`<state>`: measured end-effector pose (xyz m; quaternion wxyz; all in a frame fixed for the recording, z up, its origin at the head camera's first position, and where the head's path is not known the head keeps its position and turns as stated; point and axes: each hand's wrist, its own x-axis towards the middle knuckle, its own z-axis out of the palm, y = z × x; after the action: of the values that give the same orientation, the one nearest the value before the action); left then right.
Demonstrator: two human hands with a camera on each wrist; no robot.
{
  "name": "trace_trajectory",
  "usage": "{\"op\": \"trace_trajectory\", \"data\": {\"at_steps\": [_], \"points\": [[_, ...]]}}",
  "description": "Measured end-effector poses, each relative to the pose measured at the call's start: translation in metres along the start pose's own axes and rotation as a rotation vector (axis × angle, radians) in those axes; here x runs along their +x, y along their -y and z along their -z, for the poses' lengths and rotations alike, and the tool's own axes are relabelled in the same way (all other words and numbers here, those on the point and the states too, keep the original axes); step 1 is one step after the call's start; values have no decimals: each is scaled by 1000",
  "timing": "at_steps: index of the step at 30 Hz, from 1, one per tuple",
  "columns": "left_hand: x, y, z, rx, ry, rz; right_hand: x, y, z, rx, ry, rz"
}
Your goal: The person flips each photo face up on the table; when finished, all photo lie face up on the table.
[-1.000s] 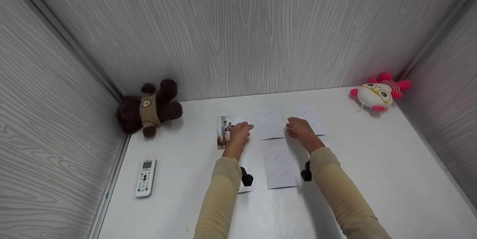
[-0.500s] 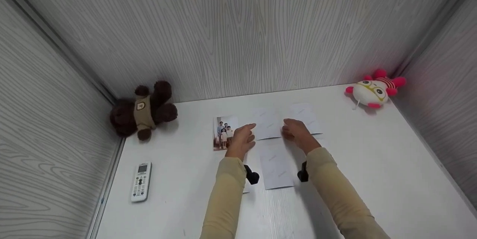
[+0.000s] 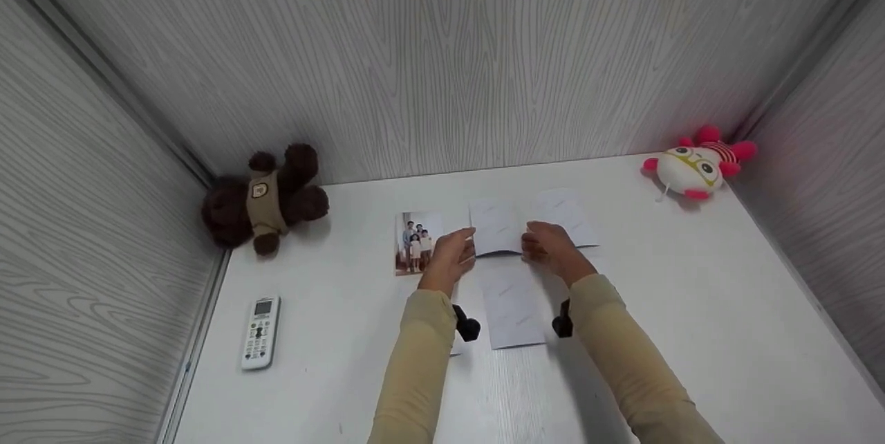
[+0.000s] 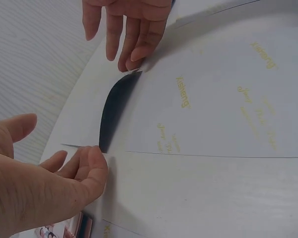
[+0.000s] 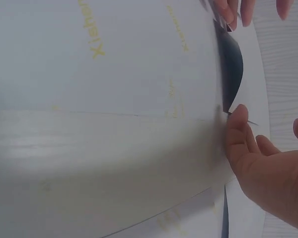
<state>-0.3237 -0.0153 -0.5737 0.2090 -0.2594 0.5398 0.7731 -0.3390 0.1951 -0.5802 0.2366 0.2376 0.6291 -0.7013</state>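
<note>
A blank-backed photo print (image 3: 494,226) lies face down in the middle of the back row, its near edge bowed upward. Under the bow its dark printed side (image 4: 118,106) shows in the left wrist view. The fingertips of my left hand (image 3: 448,257) touch the near left corner, thumb held apart. Opposite, my right hand (image 3: 553,247) has its fingertips at the near right corner, its thumb also away from the print. A face-up family photo (image 3: 415,247) lies left of my left hand, partly covered by it. Another face-down print (image 3: 563,216) lies beyond my right hand.
Nearer me lies a face-down print (image 3: 513,309); another (image 3: 456,346) is mostly hidden under my left arm. A white remote control (image 3: 261,333) and a brown teddy bear (image 3: 266,198) are at left. A pink-and-white plush toy (image 3: 691,169) sits in the back right corner.
Both hands have moved in to the sides of the middle back print. Its near edge, flat half a second ago, is now bowed up between them.
</note>
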Motion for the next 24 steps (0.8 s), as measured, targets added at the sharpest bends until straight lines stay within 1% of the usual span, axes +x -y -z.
{"op": "trace_trajectory", "data": {"at_steps": [5, 8, 12, 15, 18, 20, 24], "points": [[-1, 6, 2, 93, 37, -47, 2, -3, 2, -50, 0, 22], [-2, 7, 2, 127, 34, -59, 3, -3, 2, -74, -19, 30], [-3, 6, -1, 116, 24, -43, 3, -1, -1, -136, -50, 42], [-4, 4, -4, 101, 43, -23, 4, 1, -3, -172, -56, 63], [-4, 2, -4, 96, 56, -29, 4, 2, -6, -180, -47, 84], [-5, 1, -1, 98, 43, -56, 3, 3, -8, -178, -42, 91], [-4, -1, 7, 131, -13, -137, 3, 5, -8, -160, -47, 93]]}}
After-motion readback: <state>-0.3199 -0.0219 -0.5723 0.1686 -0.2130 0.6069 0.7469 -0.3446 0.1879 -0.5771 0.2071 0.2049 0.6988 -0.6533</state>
